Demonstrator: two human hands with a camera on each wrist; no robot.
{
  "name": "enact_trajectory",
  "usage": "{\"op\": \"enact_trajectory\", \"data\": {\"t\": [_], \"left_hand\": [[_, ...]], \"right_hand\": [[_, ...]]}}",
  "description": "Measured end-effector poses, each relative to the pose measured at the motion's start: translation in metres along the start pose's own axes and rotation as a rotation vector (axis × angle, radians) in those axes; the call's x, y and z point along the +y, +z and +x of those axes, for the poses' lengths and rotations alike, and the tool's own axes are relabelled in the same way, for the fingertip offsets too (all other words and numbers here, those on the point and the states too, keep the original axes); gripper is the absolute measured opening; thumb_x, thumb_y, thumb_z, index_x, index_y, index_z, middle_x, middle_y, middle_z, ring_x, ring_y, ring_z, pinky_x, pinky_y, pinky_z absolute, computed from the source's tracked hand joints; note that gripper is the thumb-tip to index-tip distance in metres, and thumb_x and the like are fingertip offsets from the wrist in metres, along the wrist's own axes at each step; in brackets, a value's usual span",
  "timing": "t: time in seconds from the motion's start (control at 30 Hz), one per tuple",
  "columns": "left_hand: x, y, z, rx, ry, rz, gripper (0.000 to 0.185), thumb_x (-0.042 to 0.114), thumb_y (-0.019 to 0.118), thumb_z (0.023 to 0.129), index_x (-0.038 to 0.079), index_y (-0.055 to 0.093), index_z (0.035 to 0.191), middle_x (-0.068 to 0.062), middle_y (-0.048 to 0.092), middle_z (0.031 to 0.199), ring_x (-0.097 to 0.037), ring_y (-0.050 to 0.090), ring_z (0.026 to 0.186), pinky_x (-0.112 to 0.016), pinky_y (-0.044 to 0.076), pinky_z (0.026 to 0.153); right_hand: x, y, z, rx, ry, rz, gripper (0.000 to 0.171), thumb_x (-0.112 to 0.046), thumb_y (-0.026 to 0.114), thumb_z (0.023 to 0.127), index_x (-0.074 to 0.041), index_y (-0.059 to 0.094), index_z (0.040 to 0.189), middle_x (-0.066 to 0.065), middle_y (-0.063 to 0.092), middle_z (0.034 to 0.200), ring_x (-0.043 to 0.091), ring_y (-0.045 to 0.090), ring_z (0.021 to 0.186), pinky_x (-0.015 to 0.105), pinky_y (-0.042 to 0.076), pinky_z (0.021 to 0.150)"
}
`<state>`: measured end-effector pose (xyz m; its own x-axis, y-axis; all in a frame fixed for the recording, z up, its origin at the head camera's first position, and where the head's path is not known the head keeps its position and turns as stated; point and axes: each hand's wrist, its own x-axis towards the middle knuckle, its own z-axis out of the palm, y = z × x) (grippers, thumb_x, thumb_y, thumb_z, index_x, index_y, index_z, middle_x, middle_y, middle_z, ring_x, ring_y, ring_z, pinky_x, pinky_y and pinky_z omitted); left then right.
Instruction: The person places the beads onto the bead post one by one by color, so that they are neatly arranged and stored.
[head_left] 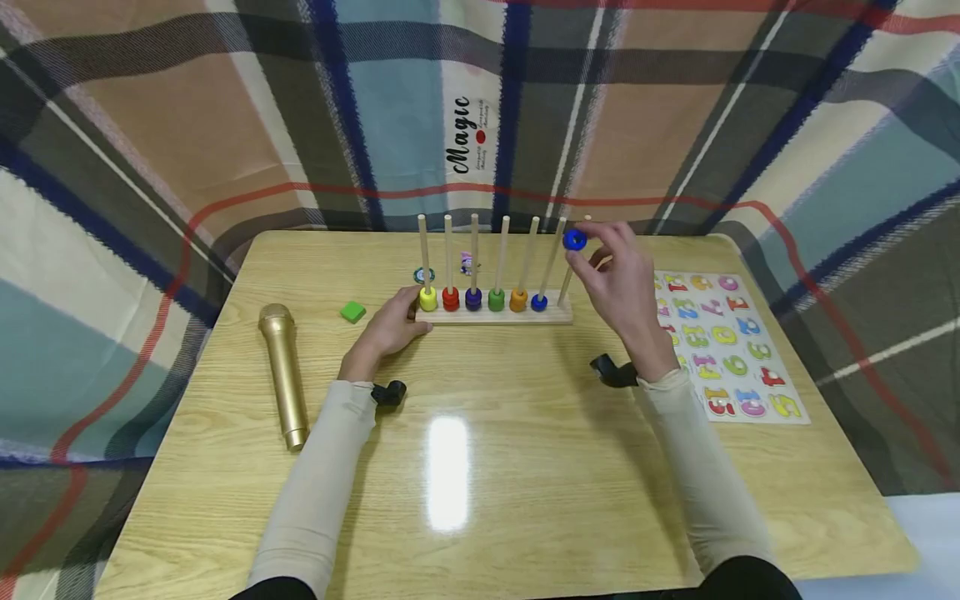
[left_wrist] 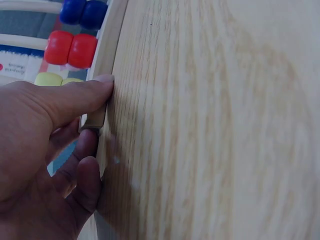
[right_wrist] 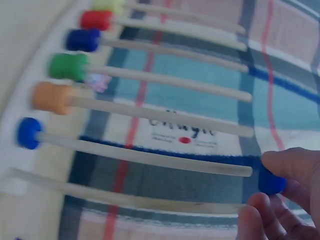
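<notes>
The right hand (head_left: 622,287) pinches a blue ring (head_left: 575,241) between thumb and fingertips, level with the tops of the 2 rightmost pegs, above the rack's right end. The left hand (head_left: 390,327) grips the left end of the wooden peg rack (head_left: 495,315), thumb pressed on its edge. The rack's long axis runs left to right along the table's (head_left: 480,467) far edge; its 7 pegs point upward. If the ring's hole misses a peg tip, it could snag and slip out.
</notes>
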<state>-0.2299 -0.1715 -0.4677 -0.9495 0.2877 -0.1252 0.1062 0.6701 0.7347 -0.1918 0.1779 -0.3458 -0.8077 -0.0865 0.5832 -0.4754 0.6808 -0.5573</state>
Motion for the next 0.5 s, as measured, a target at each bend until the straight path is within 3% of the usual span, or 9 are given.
{"op": "enact_trajectory", "data": {"t": [0.17, 0.5], "left_hand": [[0.001, 0.005, 0.001, -0.008, 0.002, -0.007, 0.074, 0.008, 0.07, 0.103, -0.001, 0.032, 0.166, -0.025, 0.047, 0.15, -0.04, 0.052, 0.123, -0.057, 0.044, 0.108], [0.001, 0.008, 0.001, -0.013, 0.014, 0.01, 0.072, 0.008, 0.069, 0.103, -0.001, 0.034, 0.165, -0.024, 0.049, 0.143, -0.037, 0.05, 0.117, -0.055, 0.043, 0.103]], "right_hand": [[0.002, 0.005, 0.026, 0.018, 0.022, -0.02, 0.035, -0.011, 0.078, 0.099, -0.001, 0.074, 0.132, 0.02, 0.067, 0.117, 0.031, 0.069, 0.078, 0.027, 0.046, 0.068], [0.003, 0.009, 0.029, -0.106, 0.084, -0.126, 0.041, -0.013, 0.073, 0.102, 0.0, 0.069, 0.141, 0.021, 0.062, 0.125, 0.031, 0.063, 0.081, 0.038, 0.045, 0.071]]}}
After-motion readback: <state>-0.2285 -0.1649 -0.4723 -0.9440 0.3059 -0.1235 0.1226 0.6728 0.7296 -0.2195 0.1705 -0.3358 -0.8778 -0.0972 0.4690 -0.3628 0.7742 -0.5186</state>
